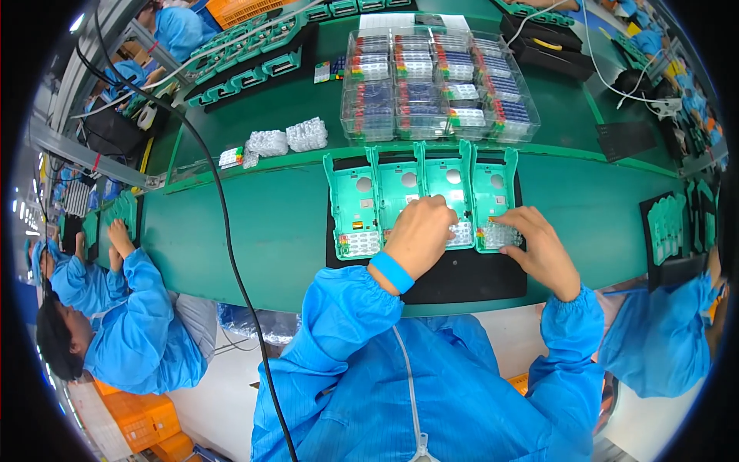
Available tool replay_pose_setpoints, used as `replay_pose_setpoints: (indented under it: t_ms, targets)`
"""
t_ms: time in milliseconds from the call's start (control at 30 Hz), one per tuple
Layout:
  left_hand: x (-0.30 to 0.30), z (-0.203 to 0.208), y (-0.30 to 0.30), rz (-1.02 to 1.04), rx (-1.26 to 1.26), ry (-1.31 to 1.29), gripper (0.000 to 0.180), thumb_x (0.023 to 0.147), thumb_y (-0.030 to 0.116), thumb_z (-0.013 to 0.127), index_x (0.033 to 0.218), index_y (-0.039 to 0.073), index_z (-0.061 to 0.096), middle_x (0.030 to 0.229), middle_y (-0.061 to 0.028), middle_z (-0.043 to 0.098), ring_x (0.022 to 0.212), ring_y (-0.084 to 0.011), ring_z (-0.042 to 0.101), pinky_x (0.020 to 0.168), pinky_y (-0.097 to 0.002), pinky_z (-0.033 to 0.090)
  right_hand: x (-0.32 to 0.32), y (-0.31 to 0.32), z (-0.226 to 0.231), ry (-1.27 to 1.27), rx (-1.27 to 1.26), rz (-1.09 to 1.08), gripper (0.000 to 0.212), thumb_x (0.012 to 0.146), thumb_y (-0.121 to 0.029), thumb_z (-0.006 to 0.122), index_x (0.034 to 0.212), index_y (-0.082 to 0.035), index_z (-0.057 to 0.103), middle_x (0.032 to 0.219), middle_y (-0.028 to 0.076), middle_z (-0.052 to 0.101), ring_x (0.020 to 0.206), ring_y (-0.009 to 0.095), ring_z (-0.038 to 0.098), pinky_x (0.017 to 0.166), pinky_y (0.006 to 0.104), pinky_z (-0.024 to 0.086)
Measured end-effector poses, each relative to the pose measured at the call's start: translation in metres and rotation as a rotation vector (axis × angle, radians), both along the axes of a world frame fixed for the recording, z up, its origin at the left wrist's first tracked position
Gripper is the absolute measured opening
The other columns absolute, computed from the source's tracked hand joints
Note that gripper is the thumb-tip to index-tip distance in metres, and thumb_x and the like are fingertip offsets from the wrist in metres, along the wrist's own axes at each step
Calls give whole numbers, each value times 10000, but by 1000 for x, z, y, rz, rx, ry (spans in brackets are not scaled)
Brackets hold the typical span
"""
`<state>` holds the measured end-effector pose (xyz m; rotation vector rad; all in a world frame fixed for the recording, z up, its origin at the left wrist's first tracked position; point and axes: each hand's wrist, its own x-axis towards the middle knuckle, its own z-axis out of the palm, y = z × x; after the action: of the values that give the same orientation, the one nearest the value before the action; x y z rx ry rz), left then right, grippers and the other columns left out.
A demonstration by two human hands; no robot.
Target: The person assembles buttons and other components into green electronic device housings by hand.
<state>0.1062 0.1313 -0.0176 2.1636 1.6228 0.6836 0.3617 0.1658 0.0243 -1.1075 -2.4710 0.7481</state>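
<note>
Several green plastic housings point(356, 196) stand side by side on a black mat in front of me. White keypads with coloured keys fill their near ends, such as the keypad point(360, 244) in the leftmost one. Over the middle housings my left hand point(419, 235), with a blue band at its wrist, is closed with fingers curled; its fingertips are by the third housing, and what they hold is hidden. My right hand point(543, 250) has thumb and fingers around a translucent keypad point(500, 236) at the near end of the rightmost housing.
Clear trays point(369, 119) of stacked keypads stand beyond the housings, beside bundles of white pieces point(286, 138). A black cable point(223, 200) hangs across the left. The black mat point(462, 286) reaches the bench edge. Co-workers in blue sit left point(142, 323) and right.
</note>
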Motion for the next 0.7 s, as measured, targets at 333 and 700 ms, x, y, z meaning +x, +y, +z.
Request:
replay_pose_setpoints:
  t_ms: [333,700]
  targets:
    - [15,-2,4,72,-90,91,30,773,40,791,803,39,791,844,-165,735,920,-364,693,866,-481,551,-3,-31,-18,83,108,57,514,745,15,837,1233,-40,684,1218,166,689,1169,377,648,1006,465,538]
    - [22,-8,2,41,-38,66,33,756,9,789,754,42,784,773,-203,728,827,-389,714,760,-499,565,-1,-6,-19,17,138,42,527,805,67,751,1299,-49,612,1235,155,620,1250,372,533,1044,454,432]
